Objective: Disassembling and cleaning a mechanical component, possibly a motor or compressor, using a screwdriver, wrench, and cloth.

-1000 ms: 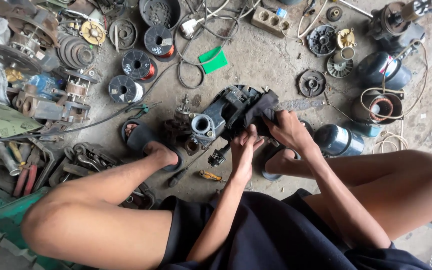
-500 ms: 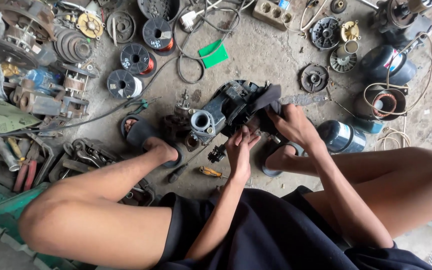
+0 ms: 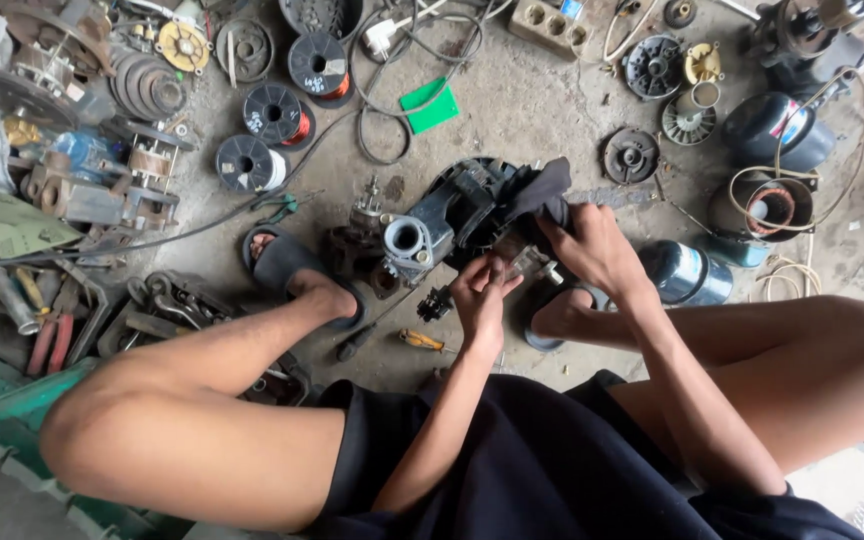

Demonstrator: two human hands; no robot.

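A dark, greasy pump motor assembly (image 3: 432, 225) with a silver pipe opening lies on the concrete floor between my feet. My right hand (image 3: 592, 250) grips its right end, where a black cloth (image 3: 542, 195) is draped. My left hand (image 3: 480, 292) pinches a small metal part at the assembly's near side, just below the motor body. Both feet wear dark slippers, the left slipper (image 3: 277, 262) beside the motor.
Spools of copper wire (image 3: 272, 115) and motor parts lie at the top left. A green card (image 3: 430, 105) and cables are above the motor. A blue-black cylinder (image 3: 687, 272), coils and motor housings sit to the right. Pliers, wrenches (image 3: 167, 300) and a screwdriver (image 3: 422, 341) lie nearby.
My hands have stayed on the motor's right end with only small finger shifts. The view has drifted slightly; the motor has hardly moved.
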